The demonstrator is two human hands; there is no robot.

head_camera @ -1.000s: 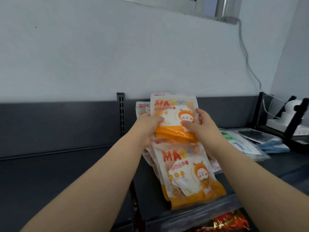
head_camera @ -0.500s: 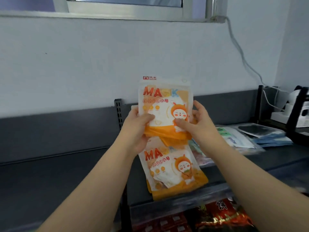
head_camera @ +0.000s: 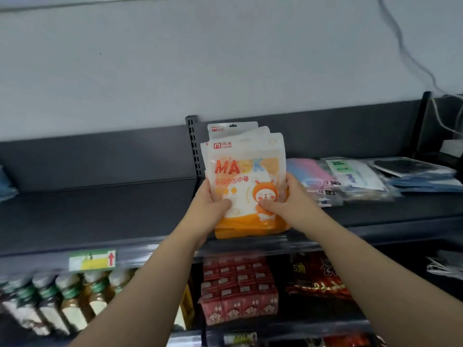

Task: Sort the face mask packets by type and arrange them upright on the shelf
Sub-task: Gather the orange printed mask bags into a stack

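A stack of orange-and-white MASK packets (head_camera: 246, 169) stands upright on the dark top shelf (head_camera: 100, 214), their orange bottoms at the shelf's front edge. My left hand (head_camera: 213, 204) grips the stack's left side with the thumb across the front. My right hand (head_camera: 280, 201) grips its right side the same way. To the right, other mask packets lie flat in a heap: pink and blue ones (head_camera: 310, 175), a clear packet with a green label (head_camera: 350, 174), and dark blue ones (head_camera: 426, 181).
A blue packet (head_camera: 6, 184) shows at the far left shelf edge. A slotted upright post (head_camera: 193, 144) rises behind the stack. Below are bottles (head_camera: 67, 299), red boxes (head_camera: 238, 289) and red snack bags (head_camera: 318, 276). A cable (head_camera: 411, 56) runs down the wall.
Both hands lowered the held packet onto the shelf and gathered the orange packets into one upright stack. The packet that lay flat in front now stands with the rest. The camera tilted downward.
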